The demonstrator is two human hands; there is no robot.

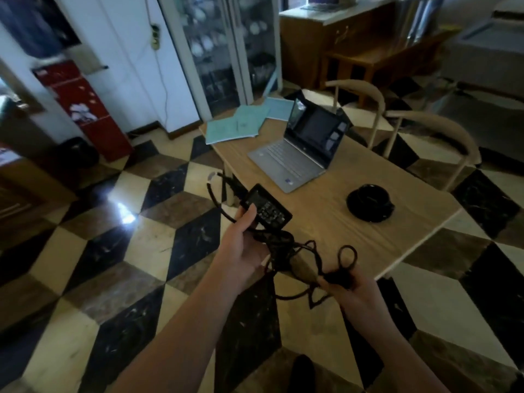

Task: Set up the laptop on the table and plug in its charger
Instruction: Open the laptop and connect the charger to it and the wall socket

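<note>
Though label-up, charger brick (pixel 266 207) print too blurred.

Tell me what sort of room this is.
Probably a dining room at home. A glass-fronted cabinet holds what looks like crockery, a wooden table stands with curved-back chairs on a chequered tile floor, and a wooden sideboard lines the far wall.

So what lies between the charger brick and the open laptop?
Head view: only bare wooden table separates charger brick from laptop.
</note>
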